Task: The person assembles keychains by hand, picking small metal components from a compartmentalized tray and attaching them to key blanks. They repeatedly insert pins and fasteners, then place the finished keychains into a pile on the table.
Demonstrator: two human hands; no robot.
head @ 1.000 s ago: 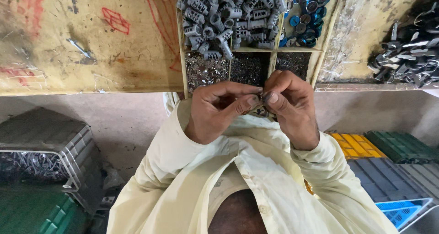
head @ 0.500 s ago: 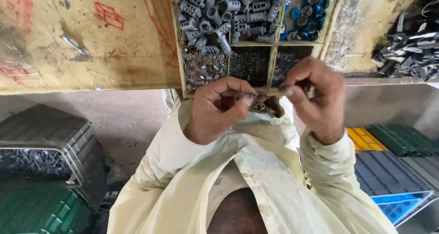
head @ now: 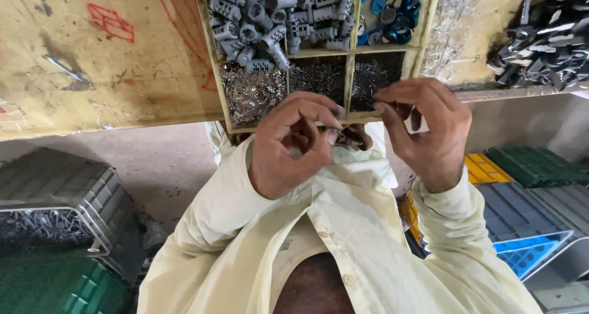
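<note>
Pinching a small metal part above the sorting tray

Working over the near edge of the yellowish wooden table (head: 92, 74), both hands are raised close together. The left hand (head: 288, 145) is clenched, thumb and fingertips pinching a small dark metal piece (head: 345, 137) that sits just below the near rim of the wooden compartment tray (head: 216, 74). The right hand (head: 426, 130) has its fingertips pressed together near the tray's right-hand cell, but whether anything lies between them cannot be told.

By the look of things, a piece is in hand and being fitted or picked over, not yet set down; the tray's cells remain full: grey plastic plugs (head: 264, 19) at the far left, blue round caps (head: 392, 10) to their right, and shiny small metal bits (head: 251, 93) nearer.

The held piece is mostly hidden by fingers. A heap of dark metal clips (head: 540, 38) is cut off at the far right.
</note>
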